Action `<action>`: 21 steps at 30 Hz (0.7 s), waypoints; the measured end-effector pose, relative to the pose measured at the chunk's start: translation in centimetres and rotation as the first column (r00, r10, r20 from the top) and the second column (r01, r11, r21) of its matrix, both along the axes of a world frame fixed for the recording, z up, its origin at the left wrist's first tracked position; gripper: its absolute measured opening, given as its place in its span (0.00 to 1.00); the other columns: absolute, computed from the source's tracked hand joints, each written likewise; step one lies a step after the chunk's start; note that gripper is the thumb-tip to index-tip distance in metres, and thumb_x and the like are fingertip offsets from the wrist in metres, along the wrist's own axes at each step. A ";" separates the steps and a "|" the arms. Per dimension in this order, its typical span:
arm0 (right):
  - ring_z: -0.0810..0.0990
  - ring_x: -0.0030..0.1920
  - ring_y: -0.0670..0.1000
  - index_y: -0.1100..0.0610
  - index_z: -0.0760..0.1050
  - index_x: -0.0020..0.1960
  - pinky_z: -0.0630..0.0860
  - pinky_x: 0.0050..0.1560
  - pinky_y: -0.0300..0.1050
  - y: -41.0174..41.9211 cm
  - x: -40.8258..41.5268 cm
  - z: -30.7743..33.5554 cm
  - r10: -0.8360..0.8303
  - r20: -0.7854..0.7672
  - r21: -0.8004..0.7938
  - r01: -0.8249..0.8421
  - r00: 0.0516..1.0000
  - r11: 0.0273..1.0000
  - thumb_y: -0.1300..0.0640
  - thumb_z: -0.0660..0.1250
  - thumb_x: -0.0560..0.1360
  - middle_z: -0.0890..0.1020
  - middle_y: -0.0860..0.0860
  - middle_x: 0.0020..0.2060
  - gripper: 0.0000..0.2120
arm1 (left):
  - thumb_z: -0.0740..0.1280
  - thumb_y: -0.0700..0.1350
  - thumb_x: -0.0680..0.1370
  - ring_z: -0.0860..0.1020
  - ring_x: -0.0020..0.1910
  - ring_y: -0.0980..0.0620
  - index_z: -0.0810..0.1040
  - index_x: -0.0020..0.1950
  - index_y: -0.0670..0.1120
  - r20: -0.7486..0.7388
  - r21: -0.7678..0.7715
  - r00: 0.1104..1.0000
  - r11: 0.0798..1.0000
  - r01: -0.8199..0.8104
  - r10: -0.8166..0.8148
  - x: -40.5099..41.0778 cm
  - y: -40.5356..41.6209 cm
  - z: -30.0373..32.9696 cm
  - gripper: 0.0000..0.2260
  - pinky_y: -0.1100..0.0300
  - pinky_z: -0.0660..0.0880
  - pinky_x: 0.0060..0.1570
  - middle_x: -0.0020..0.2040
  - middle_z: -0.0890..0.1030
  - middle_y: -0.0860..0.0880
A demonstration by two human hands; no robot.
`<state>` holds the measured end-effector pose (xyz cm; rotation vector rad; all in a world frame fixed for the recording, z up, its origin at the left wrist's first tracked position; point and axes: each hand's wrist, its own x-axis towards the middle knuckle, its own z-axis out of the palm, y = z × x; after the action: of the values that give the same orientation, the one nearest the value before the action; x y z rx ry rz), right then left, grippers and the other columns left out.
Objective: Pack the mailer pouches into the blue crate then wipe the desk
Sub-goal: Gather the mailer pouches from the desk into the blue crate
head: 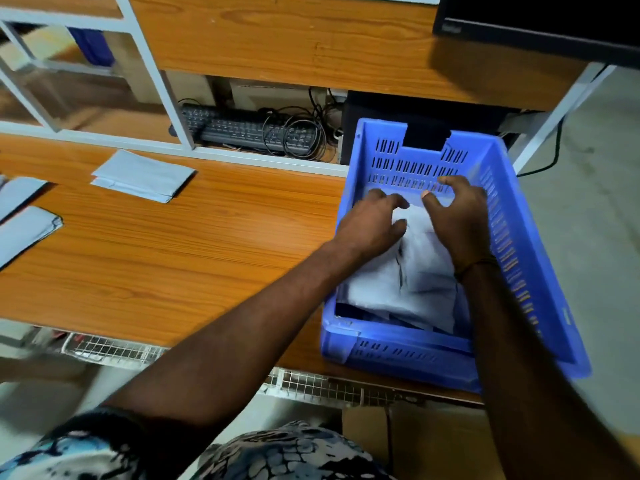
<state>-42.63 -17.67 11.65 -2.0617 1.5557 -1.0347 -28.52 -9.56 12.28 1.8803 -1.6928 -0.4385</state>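
- Nearest the camera: patterned shirt (277, 452), blue, black and white print, at the bottom edge; both bare forearms reached forward from it.
- Blue crate (533, 271) sat on the right end of the wooden desk (156, 258), near corner overhanging the front edge. Slotted walls, handle cutout in the far wall.
- Inside the crate: a pile of mailer pouches (415, 282), pale grey-white plastic, flat, crumpled, overlapping; dark edges showed between the layers. Count not readable.
- Left hand (372, 223) was inside the crate, palm down on the top pouch, fingers spread and fairly straight, pressing rather than gripping.
- Right hand (457, 223) was inside the crate just beside the left, fingers arched and spread wide over the far end of the pile; fingertips near the far wall, nothing pinched that I could see. Thin band on the wrist.
- Still on the desk: one grey pouch (142, 176) lying flat near the back rail, well apart from the crate.
- Two more pouches (24, 230) at the left edge, partly cut off by the frame.
- Black keyboard (242, 133) with tangled cables on a lower shelf behind the desk.
- Monitor (540, 22) at top right, dark.
- Wire basket (114, 351) under the front edge of the desk.
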 end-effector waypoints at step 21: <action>0.77 0.41 0.47 0.47 0.77 0.58 0.75 0.45 0.45 25.1 31.9 -0.9 0.695 -0.029 0.110 -0.688 0.719 0.717 0.53 0.68 0.77 0.74 0.49 0.51 0.11 | 0.65 0.46 0.81 0.79 0.46 0.54 0.82 0.57 0.49 -0.275 -0.133 0.726 0.722 -0.679 0.631 29.2 29.4 -4.4 0.08 0.60 0.75 0.41 0.54 0.83 0.52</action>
<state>-10.70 7.39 10.71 -2.3297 0.6843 -0.5853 0.66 19.80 7.89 2.0209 -0.7913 -0.1314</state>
